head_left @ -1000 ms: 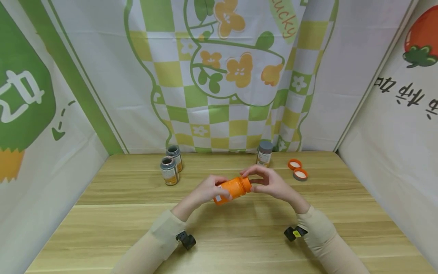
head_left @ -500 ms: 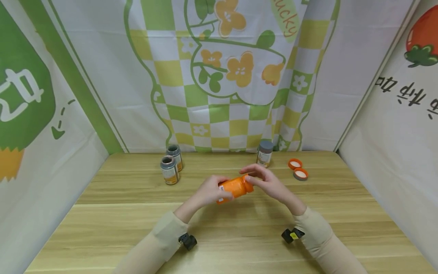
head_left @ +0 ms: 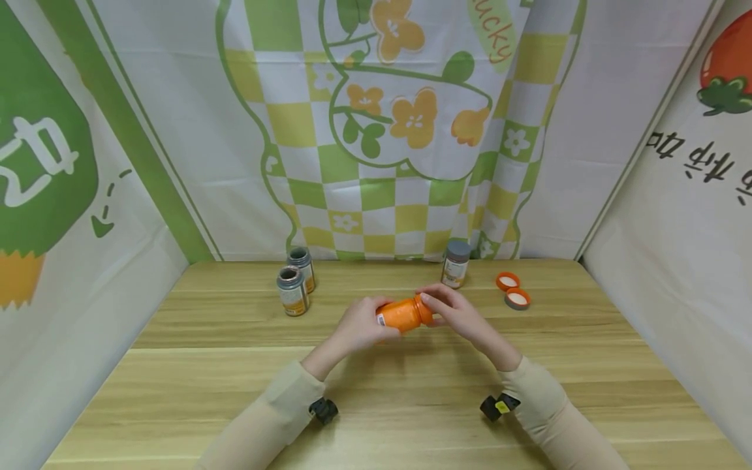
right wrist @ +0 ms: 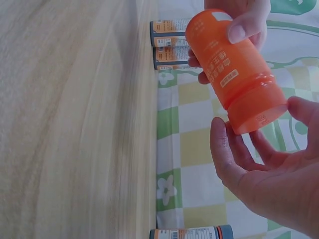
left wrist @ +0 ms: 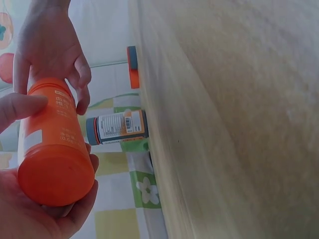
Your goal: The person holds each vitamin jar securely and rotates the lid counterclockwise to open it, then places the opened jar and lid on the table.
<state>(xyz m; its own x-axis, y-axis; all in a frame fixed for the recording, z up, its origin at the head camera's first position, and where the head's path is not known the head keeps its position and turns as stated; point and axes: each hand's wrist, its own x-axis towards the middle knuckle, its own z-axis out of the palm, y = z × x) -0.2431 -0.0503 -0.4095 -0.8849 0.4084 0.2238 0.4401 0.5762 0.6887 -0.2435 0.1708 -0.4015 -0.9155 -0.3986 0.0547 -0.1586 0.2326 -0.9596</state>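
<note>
An orange bottle (head_left: 402,316) is held tilted above the table, its capped end toward the right. My left hand (head_left: 360,324) grips its body, the thumb lying along the label side in the left wrist view. At the other end, the thumb and fingers of my right hand (head_left: 461,313) pinch the rim of the orange cap (right wrist: 256,109). The cap sits on the bottle's neck. Behind the right hand stands a bottle with a grey cap (head_left: 456,264), upright.
Two uncapped grey-necked bottles (head_left: 292,291) stand at the back left. At the back right lie an orange cap (head_left: 508,281) and a grey-and-orange cap (head_left: 517,299), white insides up. A patterned curtain (head_left: 376,196) hangs behind the wooden table (head_left: 194,391).
My right fingers have shifted round the cap, from spread wide to closer about its rim. The bottle has risen slightly, while the left hand keeps its grip.
</note>
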